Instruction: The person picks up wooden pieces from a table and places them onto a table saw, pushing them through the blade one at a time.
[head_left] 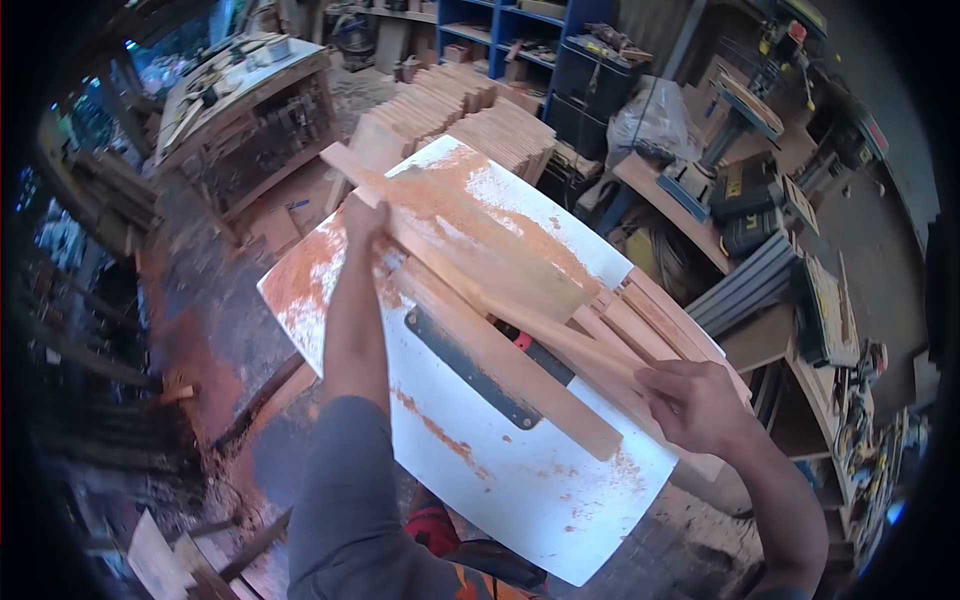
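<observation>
A long, thin wooden strip (pixel 560 335) runs diagonally over a white tabletop (pixel 450 515) strewn with orange-brown sawdust. My left hand (pixel 368 222) is closed around its far part. Nearer to me, at the right, my right hand (pixel 695 405) grips the other end between thumb and fingers. Beside the strip, a straight wooden board (pixel 520 365) lies across a dark plate (pixel 465 378) set in the tabletop. A small red part (pixel 521 341) shows in the gap between board and strip. The strip looks slightly blurred.
Several wooden strips (pixel 640 325) lie at the table's right edge. Behind the table are stacked wood pieces (pixel 440 105). A workbench (pixel 250 105) with tools stands at the far left. Shelving with power tools (pixel 745 205) lines the right side.
</observation>
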